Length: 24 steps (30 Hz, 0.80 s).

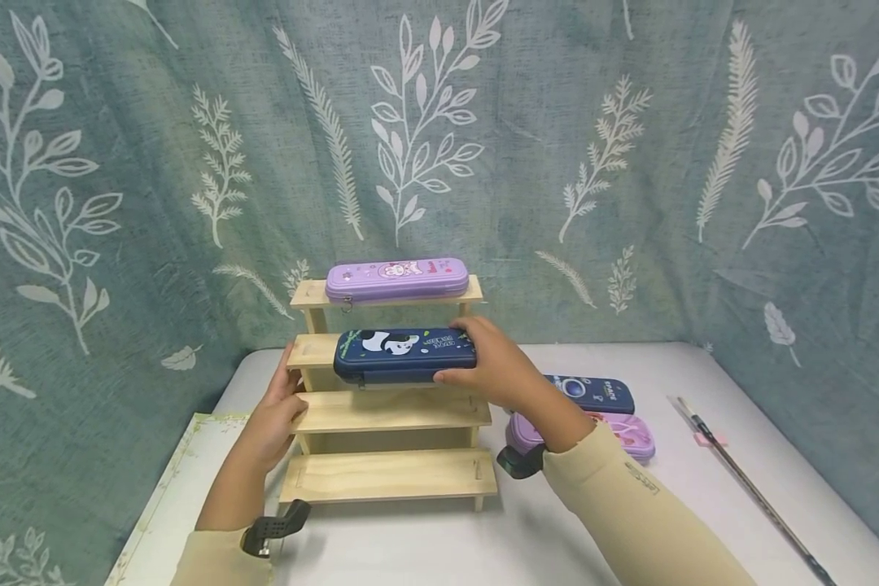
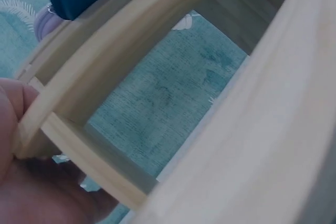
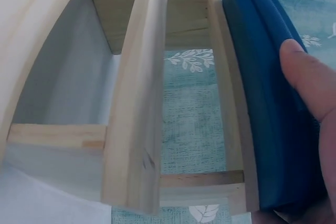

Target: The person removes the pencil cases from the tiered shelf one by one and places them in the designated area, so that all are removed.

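A dark blue pencil case with a panda (image 1: 403, 350) lies along the second tier from the top of a stepped wooden rack (image 1: 388, 476). My right hand (image 1: 494, 362) grips its right end, with the thumb on the front side, as the right wrist view also shows on the blue case (image 3: 268, 98). My left hand (image 1: 271, 419) holds the left edge of the rack; in the left wrist view its fingers curl round the end of a wooden shelf (image 2: 100, 72). On the top tier lies a purple pencil case (image 1: 399, 279).
Right of the rack, a dark blue space-themed case (image 1: 601, 394) and another purple case (image 1: 633, 437) lie on the white table (image 1: 557, 529), partly behind my right forearm. Farther right, a long thin brush-like rod (image 1: 758, 496) rests across a small pink piece. A patterned curtain (image 1: 498, 163) stands behind.
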Available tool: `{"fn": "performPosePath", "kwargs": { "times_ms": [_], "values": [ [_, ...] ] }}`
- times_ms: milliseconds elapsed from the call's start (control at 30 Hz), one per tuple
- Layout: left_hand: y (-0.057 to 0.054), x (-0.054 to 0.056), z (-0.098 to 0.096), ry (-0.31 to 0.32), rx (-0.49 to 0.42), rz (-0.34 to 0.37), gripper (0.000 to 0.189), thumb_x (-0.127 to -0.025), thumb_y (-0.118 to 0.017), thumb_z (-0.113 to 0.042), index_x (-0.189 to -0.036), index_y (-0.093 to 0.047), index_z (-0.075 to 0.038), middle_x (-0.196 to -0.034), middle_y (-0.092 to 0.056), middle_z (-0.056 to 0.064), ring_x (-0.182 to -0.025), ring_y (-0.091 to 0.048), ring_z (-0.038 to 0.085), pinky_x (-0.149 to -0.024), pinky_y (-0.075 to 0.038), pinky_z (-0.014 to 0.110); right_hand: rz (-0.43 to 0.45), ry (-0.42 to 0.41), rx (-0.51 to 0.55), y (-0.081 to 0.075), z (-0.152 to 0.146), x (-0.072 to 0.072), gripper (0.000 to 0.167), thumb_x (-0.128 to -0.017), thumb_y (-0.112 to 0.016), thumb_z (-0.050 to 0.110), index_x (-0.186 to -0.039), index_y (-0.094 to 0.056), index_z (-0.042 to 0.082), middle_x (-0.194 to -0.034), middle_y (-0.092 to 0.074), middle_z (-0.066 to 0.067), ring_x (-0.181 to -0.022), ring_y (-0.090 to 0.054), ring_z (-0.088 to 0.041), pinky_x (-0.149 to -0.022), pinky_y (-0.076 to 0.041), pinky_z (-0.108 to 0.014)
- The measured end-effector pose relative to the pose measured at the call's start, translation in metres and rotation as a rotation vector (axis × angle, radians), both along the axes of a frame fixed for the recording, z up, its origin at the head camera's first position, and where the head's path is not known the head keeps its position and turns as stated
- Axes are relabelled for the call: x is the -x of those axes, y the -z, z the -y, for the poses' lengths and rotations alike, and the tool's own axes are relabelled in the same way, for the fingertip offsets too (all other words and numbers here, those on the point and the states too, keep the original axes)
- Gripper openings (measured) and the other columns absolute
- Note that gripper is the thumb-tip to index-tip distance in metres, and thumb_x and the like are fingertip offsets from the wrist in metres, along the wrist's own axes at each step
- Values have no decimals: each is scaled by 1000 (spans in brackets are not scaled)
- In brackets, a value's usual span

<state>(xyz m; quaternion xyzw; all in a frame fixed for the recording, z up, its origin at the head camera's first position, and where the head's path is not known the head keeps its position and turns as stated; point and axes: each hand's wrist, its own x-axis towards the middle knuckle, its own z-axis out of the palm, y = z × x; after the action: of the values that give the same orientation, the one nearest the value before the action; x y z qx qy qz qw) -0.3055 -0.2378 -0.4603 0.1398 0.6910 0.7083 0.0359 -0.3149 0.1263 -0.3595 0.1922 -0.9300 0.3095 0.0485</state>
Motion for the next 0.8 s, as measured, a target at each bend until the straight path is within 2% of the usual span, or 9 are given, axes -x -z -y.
{"fn": "performPosePath", "kwargs": {
  "times_ms": [67, 133, 233, 400, 600, 800],
  "values": [
    [-2, 0, 1, 0, -1, 7, 103, -95, -30, 12, -161, 5, -59, -177, 8, 4, -161, -5, 38, -101, -47, 24, 11, 11, 1, 0, -2, -3, 89, -83, -85, 53, -154, -46, 16, -154, -48, -8, -137, -53, -30, -113, -43, -54],
    [-5, -2, 1, -6, 5, 15, 100, -97, -31, 9, -161, 5, -58, -177, 7, 4, -161, -5, 38, -104, -47, 27, 15, 22, 7, 1, -4, -6, 89, -83, -85, 53, -154, -47, 16, -154, -48, -8, -137, -53, -30, -114, -43, -54],
    [-9, -4, 0, -25, 21, 23, 93, -102, -32, 3, -162, 6, -57, -177, 5, 5, -161, -9, 39, -113, -43, 39, 17, 41, 9, 1, -6, -12, 91, -82, -85, 53, -155, -46, 15, -155, -48, -8, -139, -52, -30, -115, -42, -54],
    [-15, -5, -6, -83, 31, 27, 88, -104, -33, 0, -164, 9, -50, -177, 5, 5, -161, -11, 39, -121, -28, 59, -2, 61, 7, 3, -11, -21, 93, -82, -86, 53, -156, -45, 14, -157, -47, -9, -142, -49, -32, -117, -40, -55],
    [-17, -5, -10, -142, 72, 28, 88, -105, -36, -3, -165, 11, -46, -177, 6, 4, -162, -4, 35, -124, -19, 65, -23, 70, 31, 8, -23, -29, 94, -81, -87, 52, -155, -45, 13, -157, -47, -10, -142, -49, -33, -116, -39, -56],
    [-18, -6, -11, -146, 104, 12, 89, -104, -37, -2, -165, 11, -46, -177, 6, 5, -162, -3, 36, -123, -19, 68, -48, 71, 50, 18, -36, -38, 94, -79, -88, 50, -154, -47, 11, -154, -51, -10, -141, -50, -33, -116, -40, -57]
  ]
}}
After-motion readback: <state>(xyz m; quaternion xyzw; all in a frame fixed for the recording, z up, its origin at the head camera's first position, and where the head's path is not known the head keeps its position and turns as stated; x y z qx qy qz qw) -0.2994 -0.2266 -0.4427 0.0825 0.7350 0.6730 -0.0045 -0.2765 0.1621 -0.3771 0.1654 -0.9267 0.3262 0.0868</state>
